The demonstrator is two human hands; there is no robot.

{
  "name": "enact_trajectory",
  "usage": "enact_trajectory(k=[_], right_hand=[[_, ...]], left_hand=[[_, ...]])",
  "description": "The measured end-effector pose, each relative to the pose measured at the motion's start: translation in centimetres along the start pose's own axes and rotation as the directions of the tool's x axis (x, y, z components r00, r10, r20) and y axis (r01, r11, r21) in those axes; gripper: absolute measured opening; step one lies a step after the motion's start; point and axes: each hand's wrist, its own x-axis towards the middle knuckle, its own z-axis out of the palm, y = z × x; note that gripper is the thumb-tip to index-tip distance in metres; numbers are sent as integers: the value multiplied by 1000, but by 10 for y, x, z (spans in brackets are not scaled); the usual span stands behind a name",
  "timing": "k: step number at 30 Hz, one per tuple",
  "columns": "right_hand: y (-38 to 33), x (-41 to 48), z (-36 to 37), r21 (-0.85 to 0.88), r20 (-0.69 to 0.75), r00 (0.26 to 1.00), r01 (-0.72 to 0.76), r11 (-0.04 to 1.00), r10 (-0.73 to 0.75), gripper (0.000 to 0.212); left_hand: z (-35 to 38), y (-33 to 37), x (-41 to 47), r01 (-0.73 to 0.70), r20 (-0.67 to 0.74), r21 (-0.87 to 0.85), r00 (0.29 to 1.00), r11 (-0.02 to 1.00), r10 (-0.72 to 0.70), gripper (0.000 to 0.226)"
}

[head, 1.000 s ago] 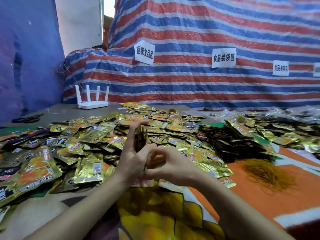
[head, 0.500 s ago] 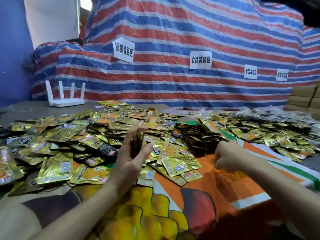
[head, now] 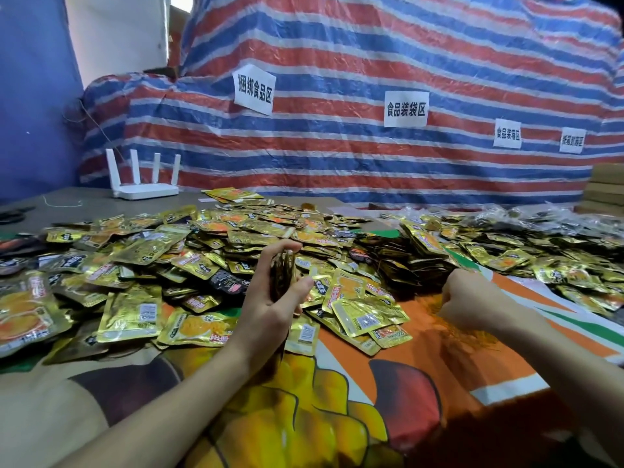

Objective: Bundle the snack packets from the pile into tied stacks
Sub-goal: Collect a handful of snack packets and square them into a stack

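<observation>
The left hand (head: pixel 270 300) holds a small stack of snack packets (head: pixel 284 270) up on its edge. The thumb is on one side and the fingers on the other. It is just in front of the big pile of gold packets (head: pixel 141 251). The right hand (head: pixel 469 300) is curled over the rubber bands (head: pixel 464 336), right of the pile. I cannot tell if it holds one.

Four white paper signs with black characters are fixed to the striped tarpaulin (head: pixel 337 157), listed here from left to right.

- The first sign (head: pixel 254 89) reads 捆绑食品区.
- The second sign (head: pixel 406 109) reads 食品装袋区.
- The third sign (head: pixel 507 133) is smaller and appears to read 食品装箱区.
- The fourth sign (head: pixel 572 140) is too blurred to read.

The gold snack packets (head: pixel 366 314) bear printed characters and white barcode labels, none of them legible.
</observation>
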Motion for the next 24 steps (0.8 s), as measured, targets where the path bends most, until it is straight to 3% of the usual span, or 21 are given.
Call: enact_trajectory(k=[4, 7, 11, 14, 16, 21, 23, 24], right_hand=[[-5, -1, -18, 38, -159, 987, -9, 999, 15, 8], [-26, -5, -33, 285, -210, 976, 122, 951, -62, 15], [-85, -17, -40, 712, -123, 960, 262, 652, -252, 10], [-137, -20, -32, 770, -148, 910, 352, 532, -387, 9], [-171, -18, -25, 786, -170, 877, 397, 475, -450, 11], [-225, -19, 4, 793, -246, 822, 475, 380, -514, 11], [-233, -20, 21, 862, -213, 794, 427, 274, -569, 11], [-234, -20, 26, 924, -165, 782, 336, 183, -601, 10]], left_hand=[[-2, 0, 2, 37, 9, -67, 999, 997, -36, 38], [-2, 1, 8, 99, 15, -237, 995, 966, -98, 41], [-11, 8, 24, 249, -6, -466, 959, 849, -284, 49], [-27, 14, 34, 333, 2, -434, 930, 837, -368, 51], [-42, 18, 39, 367, -24, -324, 918, 872, -395, 38], [-82, 18, 34, 479, -121, -212, 852, 852, -509, 22], [-95, 17, 29, 535, -91, -216, 822, 817, -562, 20], [-99, 17, 29, 558, -32, -244, 813, 794, -581, 18]])
